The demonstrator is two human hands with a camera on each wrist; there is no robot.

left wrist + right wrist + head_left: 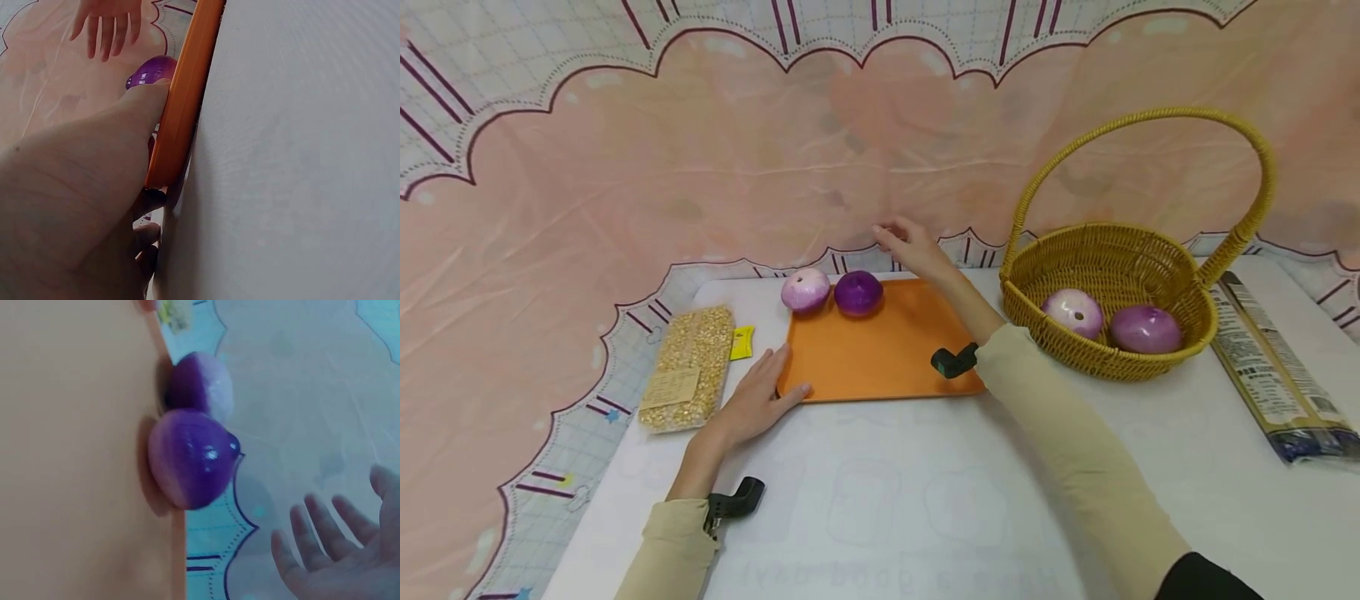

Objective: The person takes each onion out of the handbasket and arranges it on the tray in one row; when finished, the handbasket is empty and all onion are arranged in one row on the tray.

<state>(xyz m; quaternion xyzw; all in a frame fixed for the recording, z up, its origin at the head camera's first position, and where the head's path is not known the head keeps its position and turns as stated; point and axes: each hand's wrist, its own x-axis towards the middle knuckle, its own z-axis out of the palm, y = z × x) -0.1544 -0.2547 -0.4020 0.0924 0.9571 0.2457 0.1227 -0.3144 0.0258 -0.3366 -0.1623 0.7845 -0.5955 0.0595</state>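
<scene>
A white table [880, 483] is backed by a pink cloth [760, 167], which is printed with scalloped, lined borders. At the left, a clear bag [687, 367] of yellow kernels is laid flat, with a small yellow packet [742, 342] set just beside its right edge. The near left corner of an orange tray [880, 358] is touched by the left hand [758, 402]: the fingers are laid nearly straight along the tray's left side, and the thumb is spread away over the near rim. At the tray's far left corner a pale onion [806, 290] is placed, with a purple onion [859, 293] close on its right. To the right of these, the right hand [910, 246] is raised by the tray's far edge, its fingers parted and loosely bent, apart from both onions. Farther right, a second pale onion [1073, 313] and a second purple onion [1146, 329] are held in a wicker basket [1112, 237], whose tall handle is upright. At the far right, a long printed pack [1285, 367] is laid flat beside the basket.
</scene>
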